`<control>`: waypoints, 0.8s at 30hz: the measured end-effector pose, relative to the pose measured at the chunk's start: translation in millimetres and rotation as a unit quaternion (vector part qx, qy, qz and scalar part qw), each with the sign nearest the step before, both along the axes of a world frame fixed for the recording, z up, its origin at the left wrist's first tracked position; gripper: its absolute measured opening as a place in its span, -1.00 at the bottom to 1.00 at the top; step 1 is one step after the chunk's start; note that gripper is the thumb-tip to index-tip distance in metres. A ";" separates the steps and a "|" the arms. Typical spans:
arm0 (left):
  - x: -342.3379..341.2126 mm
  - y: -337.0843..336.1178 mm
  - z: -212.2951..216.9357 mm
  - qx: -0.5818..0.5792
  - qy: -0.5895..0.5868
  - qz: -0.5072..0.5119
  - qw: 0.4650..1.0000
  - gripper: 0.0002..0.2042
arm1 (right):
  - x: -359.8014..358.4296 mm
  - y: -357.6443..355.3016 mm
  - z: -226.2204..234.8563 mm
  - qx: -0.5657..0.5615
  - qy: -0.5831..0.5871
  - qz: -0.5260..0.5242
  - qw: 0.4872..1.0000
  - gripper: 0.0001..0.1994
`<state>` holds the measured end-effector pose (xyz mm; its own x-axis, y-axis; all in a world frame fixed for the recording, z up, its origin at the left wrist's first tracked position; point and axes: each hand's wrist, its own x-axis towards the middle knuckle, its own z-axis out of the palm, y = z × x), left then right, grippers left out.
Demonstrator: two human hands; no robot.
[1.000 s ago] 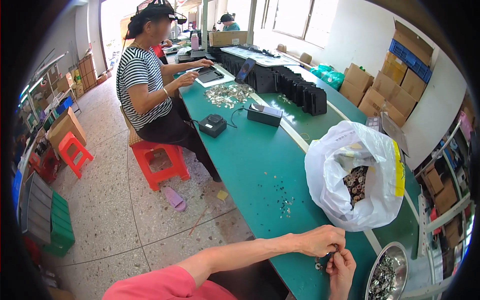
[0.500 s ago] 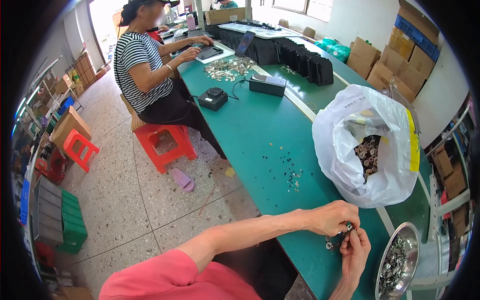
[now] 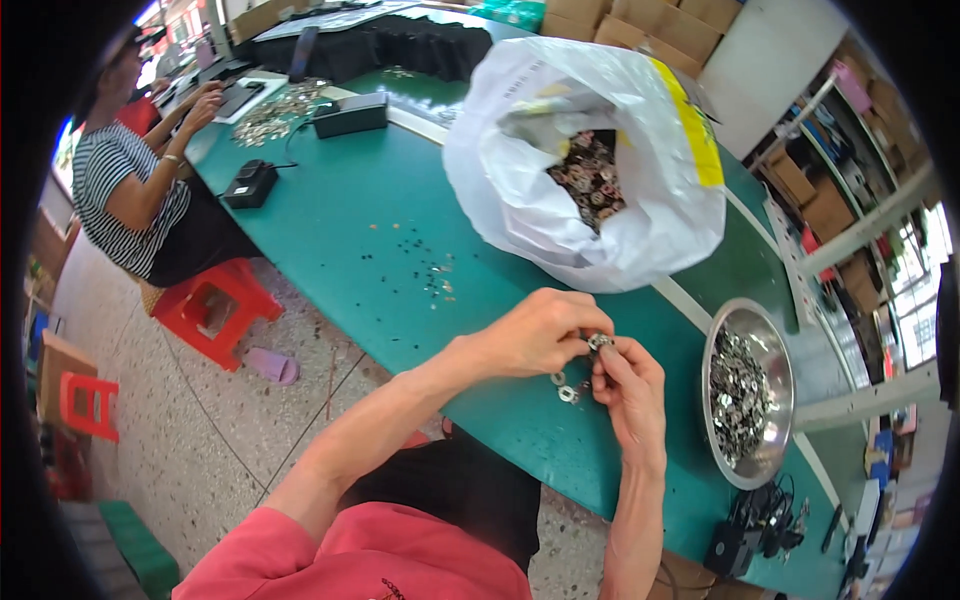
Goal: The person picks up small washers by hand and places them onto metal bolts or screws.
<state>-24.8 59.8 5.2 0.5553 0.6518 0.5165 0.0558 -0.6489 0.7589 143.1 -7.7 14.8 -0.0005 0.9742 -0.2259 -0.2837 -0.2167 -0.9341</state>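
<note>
My left hand (image 3: 540, 332) and my right hand (image 3: 635, 392) meet above the green table. Their fingertips pinch a small round metal part (image 3: 598, 342), partly covered by the fingers. Just below, more small ring-shaped metal parts (image 3: 567, 394) show between the hands; whether they lie on the table or hang from the fingers I cannot tell. Beyond my hands stands a white plastic bag (image 3: 500, 205) with its mouth spread, holding many small metal parts (image 3: 592, 180). To the right of my right hand is a steel bowl (image 3: 784, 400) heaped with similar silvery parts (image 3: 738, 395).
Black and orange bits (image 3: 410, 255) are scattered on the green table (image 3: 340, 240). Farther off are a black box (image 3: 350, 114), a pile of metal pieces (image 3: 280, 112) and a co-worker in a striped shirt (image 3: 120, 185) on a red stool (image 3: 215, 310). Black cabled devices (image 3: 755, 530) lie near the bowl.
My view has swung right and down, so the bag and table sit farther left and the whole bowl shows. Both hands stay together at the small metal part.
</note>
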 end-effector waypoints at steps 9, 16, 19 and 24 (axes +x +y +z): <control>1.7 -5.8 10.4 -0.015 -0.005 0.009 1.000 -0.81 | 3.1 -3.5 -0.5 0.005 -0.006 -0.012 1.000 -0.89; 3.0 -7.1 10.8 -0.021 -0.006 0.015 1.000 -0.82 | 5.2 -3.6 -0.1 -0.004 0.022 -0.015 1.000 -0.88; 3.7 -6.5 10.1 -0.005 -0.010 0.021 1.000 -0.82 | 5.6 -3.2 -0.9 -0.001 0.026 -0.026 0.999 -0.87; 3.9 -6.4 10.5 -0.012 0.009 0.042 0.999 -0.86 | 7.6 -2.9 -0.6 0.009 0.028 -0.043 0.999 -0.88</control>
